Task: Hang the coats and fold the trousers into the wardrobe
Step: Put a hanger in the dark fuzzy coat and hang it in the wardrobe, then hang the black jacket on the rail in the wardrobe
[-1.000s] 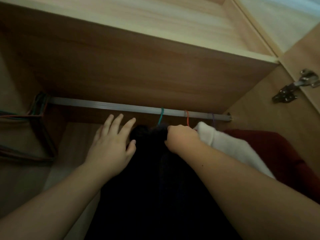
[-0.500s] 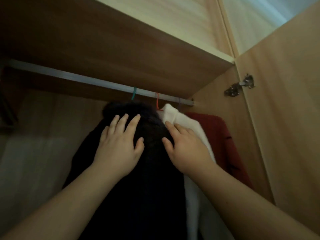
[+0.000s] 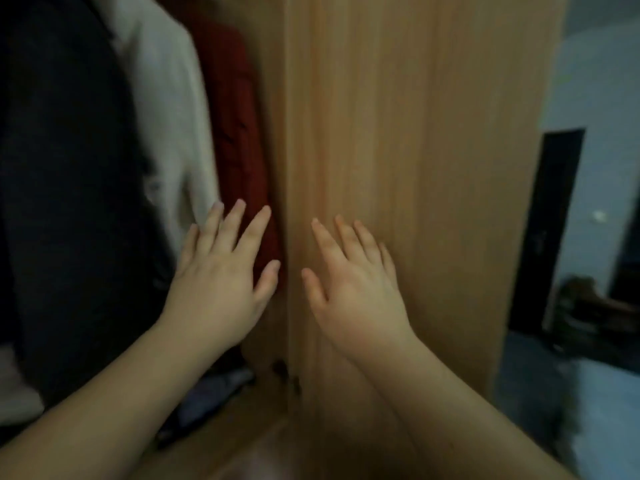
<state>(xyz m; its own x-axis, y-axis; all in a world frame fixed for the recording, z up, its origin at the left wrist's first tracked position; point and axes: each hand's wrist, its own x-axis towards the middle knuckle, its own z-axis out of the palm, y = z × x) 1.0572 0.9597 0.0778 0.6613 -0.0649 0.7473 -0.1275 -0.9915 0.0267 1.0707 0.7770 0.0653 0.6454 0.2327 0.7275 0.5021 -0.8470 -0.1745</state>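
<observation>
Both hands have left the black coat (image 3: 69,202).

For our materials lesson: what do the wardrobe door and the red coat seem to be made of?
Wardrobe door: probably laminated board with a matt wood-grain finish, judging by its long, even vertical streaks. Red coat: soft fabric, perhaps quilted, given faint stitched ridges; blur leaves this uncertain.

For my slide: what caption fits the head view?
Open left hand and right hand before hung black, white, red coats.
</observation>
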